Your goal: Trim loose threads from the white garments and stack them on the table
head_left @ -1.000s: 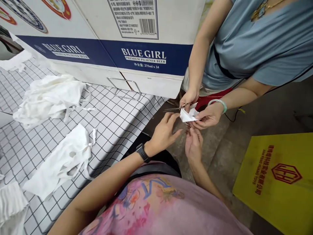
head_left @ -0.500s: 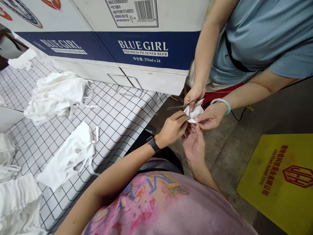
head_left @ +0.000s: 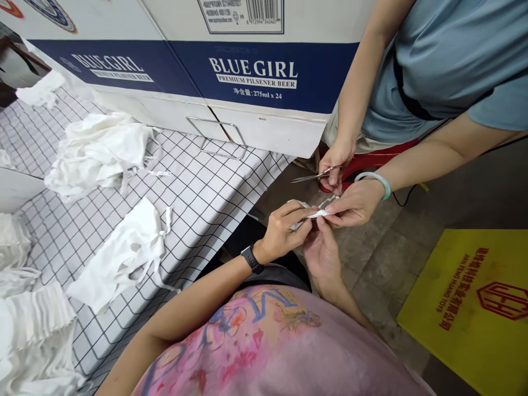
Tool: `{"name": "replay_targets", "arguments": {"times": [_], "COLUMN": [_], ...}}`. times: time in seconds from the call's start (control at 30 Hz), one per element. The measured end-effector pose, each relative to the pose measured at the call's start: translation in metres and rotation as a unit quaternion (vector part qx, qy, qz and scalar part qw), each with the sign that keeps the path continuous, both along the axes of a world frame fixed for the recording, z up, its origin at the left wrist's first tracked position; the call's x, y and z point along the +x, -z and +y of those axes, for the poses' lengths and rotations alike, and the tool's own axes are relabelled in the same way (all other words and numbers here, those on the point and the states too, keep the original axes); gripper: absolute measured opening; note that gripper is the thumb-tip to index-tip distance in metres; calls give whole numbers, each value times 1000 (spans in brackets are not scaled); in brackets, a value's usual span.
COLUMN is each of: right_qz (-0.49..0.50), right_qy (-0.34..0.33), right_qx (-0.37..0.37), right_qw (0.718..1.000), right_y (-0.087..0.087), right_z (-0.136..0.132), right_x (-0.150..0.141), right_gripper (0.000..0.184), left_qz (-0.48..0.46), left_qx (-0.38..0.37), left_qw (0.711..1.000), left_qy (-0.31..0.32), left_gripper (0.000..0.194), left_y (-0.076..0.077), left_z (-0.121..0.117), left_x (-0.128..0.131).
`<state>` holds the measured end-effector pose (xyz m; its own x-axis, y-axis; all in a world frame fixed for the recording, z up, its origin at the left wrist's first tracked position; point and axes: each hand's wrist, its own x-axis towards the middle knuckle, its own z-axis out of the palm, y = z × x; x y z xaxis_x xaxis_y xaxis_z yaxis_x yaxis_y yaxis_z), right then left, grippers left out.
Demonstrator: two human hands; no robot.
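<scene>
A small piece of white cloth [head_left: 317, 214] is stretched between my hands and a co-worker's hand. My left hand [head_left: 284, 228], with a black watch on its wrist, pinches the cloth's left side. My right hand [head_left: 324, 250] is palm up below, its thumb and fingertips closed on the cloth's lower edge. The co-worker's hand with a pale green bangle [head_left: 357, 203] grips the right end. In the co-worker's other hand [head_left: 338, 159] is a pair of thin metal scissors [head_left: 315, 177], just above the cloth and apart from it.
On the grid-patterned table [head_left: 198, 192] at left lie a white cloth piece with ties [head_left: 119, 258], a heap of white cloths [head_left: 97, 154] and a stack of them [head_left: 35, 330]. A beer carton [head_left: 256, 77] stands behind a wire stand [head_left: 216, 137]. A yellow board [head_left: 466, 308] is at right.
The cloth has been drawn left and spread out, and my left hand has moved slightly left and down. The co-worker's scissors hand has let go of the cloth and lifted away.
</scene>
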<state>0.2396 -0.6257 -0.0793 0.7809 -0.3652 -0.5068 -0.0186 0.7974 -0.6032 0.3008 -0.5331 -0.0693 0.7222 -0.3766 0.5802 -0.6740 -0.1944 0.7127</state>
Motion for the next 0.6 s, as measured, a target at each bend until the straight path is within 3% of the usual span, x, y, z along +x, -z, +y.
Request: {"name": "replay_targets", "arguments": {"times": [0.17, 0.3, 0.47, 0.6], "right_qz": [1, 7, 7, 0], "right_qy": [11, 1, -18, -27], "right_qx": [-27, 0, 11, 5], "right_qw": [1000, 1000, 1000, 1000], "right_y": [-4, -9, -19, -27], "right_z": [8, 14, 23, 28], "right_x": [-6, -11, -17, -19], "right_gripper": [26, 31, 31, 31], "left_qz": [-18, -71, -103, -188], "left_qx": [-1, 6, 35, 78], "left_qw": [999, 996, 992, 977], "left_qy": [-33, -44, -57, -60], "left_gripper": [15, 13, 13, 13], "left_y": [2, 3, -4, -9], "left_z": [7, 12, 21, 32], "left_x": [-6, -9, -15, -15]}}
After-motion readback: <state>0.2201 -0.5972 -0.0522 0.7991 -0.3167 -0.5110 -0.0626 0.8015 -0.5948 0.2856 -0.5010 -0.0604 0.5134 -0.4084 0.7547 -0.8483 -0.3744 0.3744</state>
